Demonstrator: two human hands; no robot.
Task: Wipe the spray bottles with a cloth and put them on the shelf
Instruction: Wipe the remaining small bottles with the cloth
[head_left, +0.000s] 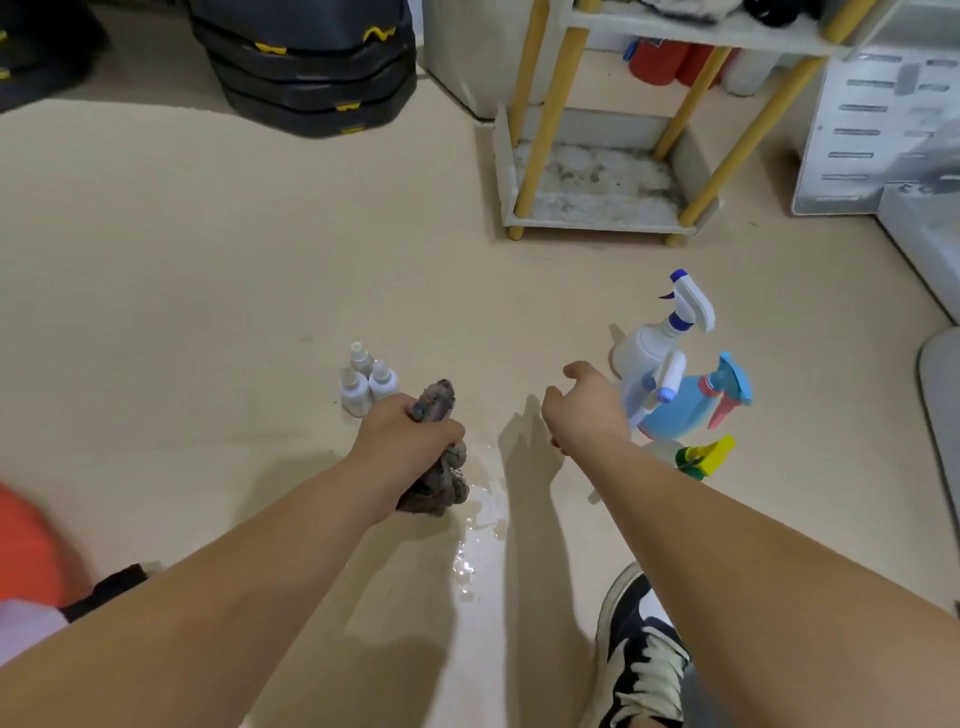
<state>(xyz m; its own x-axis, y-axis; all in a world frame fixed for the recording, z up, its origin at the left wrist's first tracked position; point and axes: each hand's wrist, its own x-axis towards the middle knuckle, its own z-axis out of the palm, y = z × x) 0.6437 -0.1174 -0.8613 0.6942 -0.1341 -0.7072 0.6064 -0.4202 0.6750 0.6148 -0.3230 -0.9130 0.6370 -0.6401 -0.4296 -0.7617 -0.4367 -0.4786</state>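
Note:
My left hand (410, 434) grips a wadded grey-brown cloth (441, 480) just above the floor. Three small white spray bottles (366, 382) stand together just beyond it. My right hand (584, 408) hovers with loosely curled fingers and holds nothing, right beside a cluster of trigger bottles on the floor: a white one with a blue-and-white head (647, 343), a blue one with a pink trigger (685, 408), and one with a yellow-green head (704, 457). A smaller white-and-blue sprayer (662, 382) shows between them. The white shelf with yellow legs (597, 215) stands beyond.
A wet patch (480, 525) lies on the beige floor between my arms. My shoe (641, 644) is at the bottom right. Stacked black cases (311, 78) sit at the back left, a white slotted unit (872, 130) at the right. Red containers (670, 62) show behind the shelf.

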